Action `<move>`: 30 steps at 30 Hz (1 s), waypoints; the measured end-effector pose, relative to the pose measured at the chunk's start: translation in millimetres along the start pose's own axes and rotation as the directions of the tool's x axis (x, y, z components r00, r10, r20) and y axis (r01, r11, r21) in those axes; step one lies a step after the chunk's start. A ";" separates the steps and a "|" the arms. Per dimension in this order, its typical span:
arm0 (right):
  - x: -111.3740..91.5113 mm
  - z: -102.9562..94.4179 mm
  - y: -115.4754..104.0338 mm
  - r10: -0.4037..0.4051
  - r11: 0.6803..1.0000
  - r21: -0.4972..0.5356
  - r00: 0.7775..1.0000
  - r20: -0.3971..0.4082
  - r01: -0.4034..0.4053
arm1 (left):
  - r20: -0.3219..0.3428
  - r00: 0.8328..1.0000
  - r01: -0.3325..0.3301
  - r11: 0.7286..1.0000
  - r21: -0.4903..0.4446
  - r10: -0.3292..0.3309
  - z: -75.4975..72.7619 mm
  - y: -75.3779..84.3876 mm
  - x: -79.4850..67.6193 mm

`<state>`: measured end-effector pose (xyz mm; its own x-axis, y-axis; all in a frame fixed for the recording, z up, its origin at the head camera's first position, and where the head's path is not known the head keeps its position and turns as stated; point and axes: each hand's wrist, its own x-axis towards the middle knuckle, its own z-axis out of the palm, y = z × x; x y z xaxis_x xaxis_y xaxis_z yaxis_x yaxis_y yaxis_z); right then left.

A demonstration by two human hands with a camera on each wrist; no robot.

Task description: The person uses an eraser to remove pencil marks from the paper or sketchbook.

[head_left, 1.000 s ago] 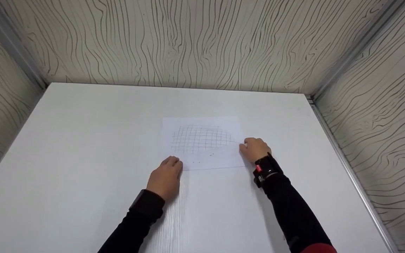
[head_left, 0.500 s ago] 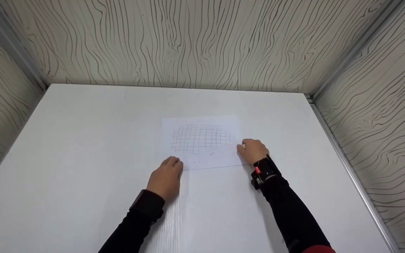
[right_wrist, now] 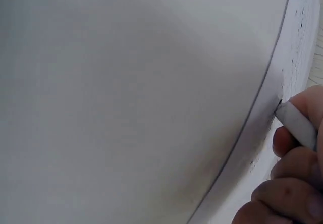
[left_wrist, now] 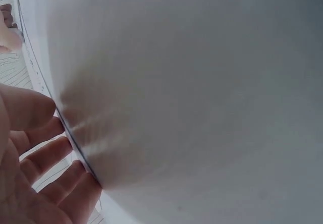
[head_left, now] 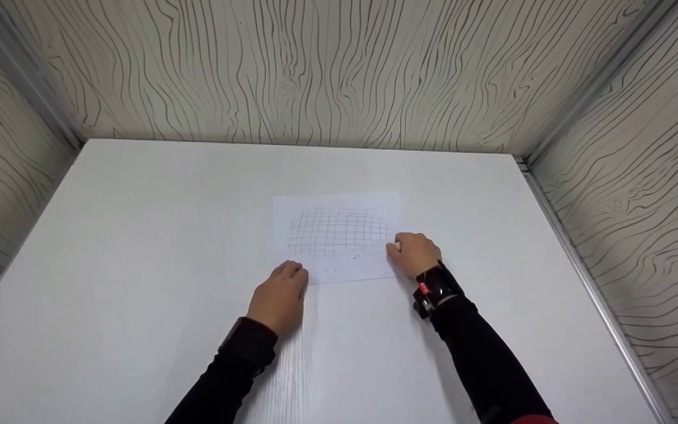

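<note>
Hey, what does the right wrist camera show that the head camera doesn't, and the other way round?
Right wrist only: the clear shape of the pale stub held in the right hand; from the head it's a speck at most.
Head only: the left hand and black sleeves.
Both: the right hand and the paper with dark marks.

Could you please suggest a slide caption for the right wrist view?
A right hand pinches a small whitish block over paper scattered with dark marks.
</note>
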<state>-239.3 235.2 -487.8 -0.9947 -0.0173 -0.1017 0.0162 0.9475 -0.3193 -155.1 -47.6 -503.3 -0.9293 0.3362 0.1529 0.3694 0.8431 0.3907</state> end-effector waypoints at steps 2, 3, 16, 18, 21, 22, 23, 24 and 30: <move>-0.6 -3.2 4.3 0.018 1.000 -0.016 1.000 -0.018 -0.018 | -0.008 1.000 0.013 1.000 -0.016 -0.013 -0.3 0.5 -0.1; -1.2 -4.3 6.1 0.017 1.000 -0.020 1.000 -0.026 -0.018 | -0.014 1.000 0.020 0.999 -0.027 -0.021 -0.4 0.8 0.0; -2.1 0.6 -23.0 -0.097 0.995 0.012 0.994 -0.043 0.097 | 0.012 1.000 -0.008 0.991 -0.135 0.010 9.0 21.7 10.0; -2.1 2.1 -30.9 -0.100 0.995 0.000 0.994 -0.036 0.100 | -0.013 0.999 -0.032 0.991 -0.132 0.030 7.6 22.2 10.4; -4.0 6.2 -45.4 -0.107 0.994 -0.019 0.994 -0.024 0.107 | -0.045 0.998 -0.051 0.994 -0.094 0.047 4.8 19.1 9.6; -4.8 8.3 -51.0 -0.116 0.993 -0.024 0.993 -0.016 0.116 | -0.047 0.998 -0.053 0.996 -0.073 0.050 4.1 17.6 8.8; -5.6 10.7 -56.8 -0.131 0.991 -0.031 0.991 -0.012 0.130 | -0.044 0.998 -0.054 0.997 -0.053 0.052 3.5 16.0 7.8; -6.2 13.6 -62.6 -0.146 0.988 -0.041 0.989 -0.008 0.146 | -0.041 0.998 -0.058 0.998 -0.034 0.057 3.3 14.4 7.0; -6.1 31.1 -83.3 -0.209 0.973 -0.092 0.978 0.027 0.211 | -0.029 0.995 -0.096 0.995 0.010 0.096 6.3 11.2 3.5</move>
<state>-231.4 146.5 -489.9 -0.9729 -0.2238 -0.0585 -0.2033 0.9479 -0.2453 -154.3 -34.4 -504.1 -0.8892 0.4031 0.2164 0.4567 0.8110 0.3656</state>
